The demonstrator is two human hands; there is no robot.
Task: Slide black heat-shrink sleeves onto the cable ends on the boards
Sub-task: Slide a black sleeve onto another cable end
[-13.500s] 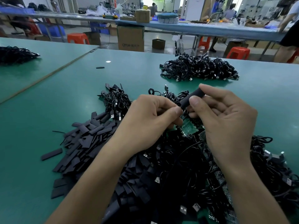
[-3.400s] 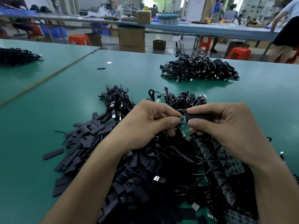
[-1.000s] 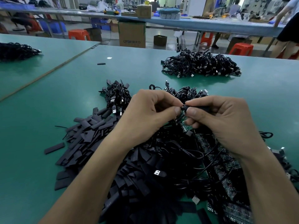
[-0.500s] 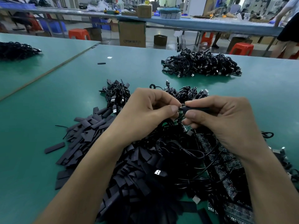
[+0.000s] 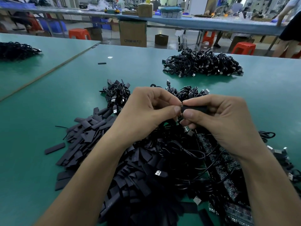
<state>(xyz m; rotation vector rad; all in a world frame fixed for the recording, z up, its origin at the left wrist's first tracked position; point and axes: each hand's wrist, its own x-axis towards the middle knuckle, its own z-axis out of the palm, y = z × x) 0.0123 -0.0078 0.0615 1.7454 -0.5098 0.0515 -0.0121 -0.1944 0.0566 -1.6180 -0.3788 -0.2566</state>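
Here, at the middle of the frame, the sleeve (image 5: 193,108) is pinched between thumb and forefinger of the right hand (image 5: 228,126), with its long axis lying left to right. At its left mouth something small, judged to be the cable end (image 5: 180,105) and almost hidden, is pinched by the left hand (image 5: 146,115). The sleeve is best pushed leftward along this axis.

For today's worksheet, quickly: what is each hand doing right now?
Left hand: closed, pinching what looks like a cable end, mostly hidden.
Right hand: closed, pinching the black sleeve.
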